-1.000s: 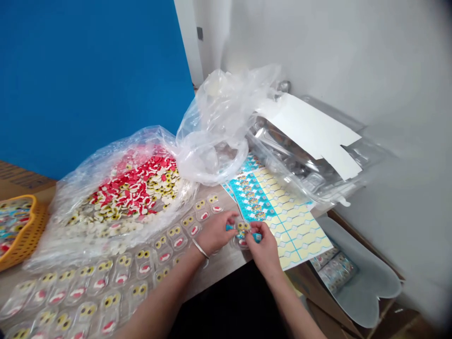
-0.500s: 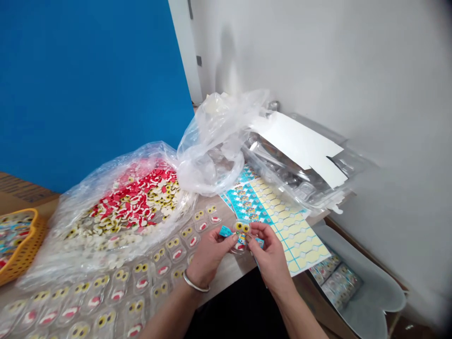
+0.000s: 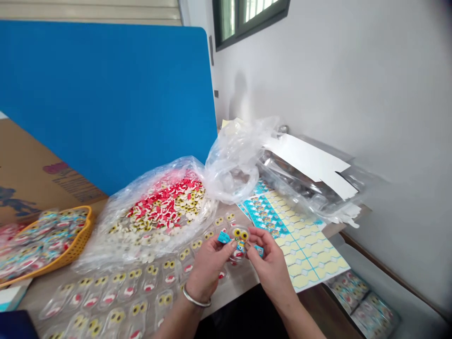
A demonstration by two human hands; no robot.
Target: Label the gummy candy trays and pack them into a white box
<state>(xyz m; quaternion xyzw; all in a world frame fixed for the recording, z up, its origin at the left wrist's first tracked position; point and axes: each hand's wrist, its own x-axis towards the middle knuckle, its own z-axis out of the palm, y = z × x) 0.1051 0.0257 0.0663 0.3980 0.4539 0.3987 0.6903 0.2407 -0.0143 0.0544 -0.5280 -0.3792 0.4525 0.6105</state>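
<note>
Clear pack (image 3: 240, 234) | held above table (image 3: 237, 281); left hand (image 3: 207, 264) and right hand (image 3: 271, 260) pinch its sides | tilted further upward since a second ago; blue label (image 3: 240, 246) ends jut out, apparently unfolded

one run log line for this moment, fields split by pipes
left hand: holds clear pack with blue label | right hand: holds same pack | yellow basket: left of plastic bag

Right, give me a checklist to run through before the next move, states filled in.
1. Left hand on the clear pack: ok, thumb at its edge.
2. Right hand on the pack: ok, at the opposite side.
3. Blue label across the pack: ok.
4. Label ends flat against the pack: not ok, both stick out.
5. Underside of the pack: cannot tell, hidden.
</note>
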